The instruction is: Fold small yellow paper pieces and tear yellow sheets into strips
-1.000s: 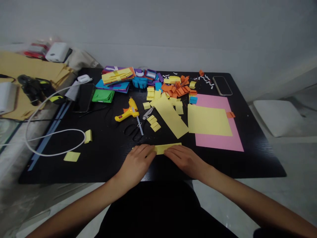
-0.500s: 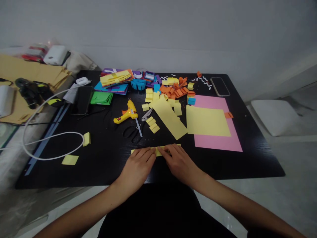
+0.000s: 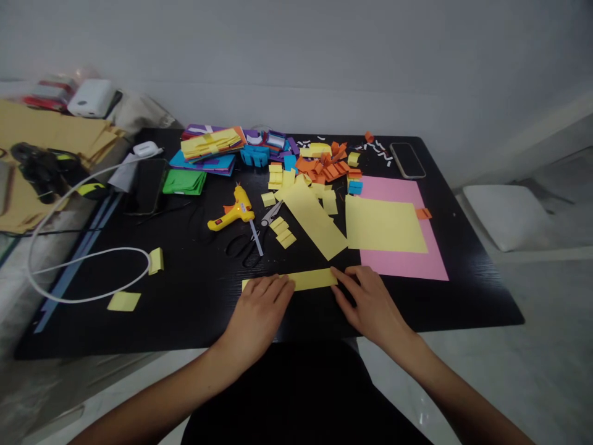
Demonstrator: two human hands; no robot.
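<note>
A narrow yellow paper strip [image 3: 315, 280] lies flat near the front edge of the black table. Over its left half, my left hand [image 3: 260, 309] presses down with bent fingers held together, covering that part. My right hand [image 3: 370, 303] is at the strip's right end. Its index fingertip touches the corner there, while the thumb is spread apart below. Behind the strip are black-handled scissors [image 3: 238, 246], a yellow glue gun [image 3: 234, 210] with a glue stick, and several small folded yellow paper pieces [image 3: 282, 232].
A wider yellow paper strip [image 3: 315, 222] and a yellow sheet [image 3: 386, 225] on pink paper [image 3: 403, 267] lie behind. Orange folded pieces [image 3: 324, 167], colored paper stacks [image 3: 210, 145] and a phone [image 3: 407, 161] are farther back. A white cable [image 3: 88, 301] loops at left.
My right hand has moved right along the strip from its middle to its right end, uncovering more of it. My left hand stays on the left half. The view has shifted slightly.
</note>
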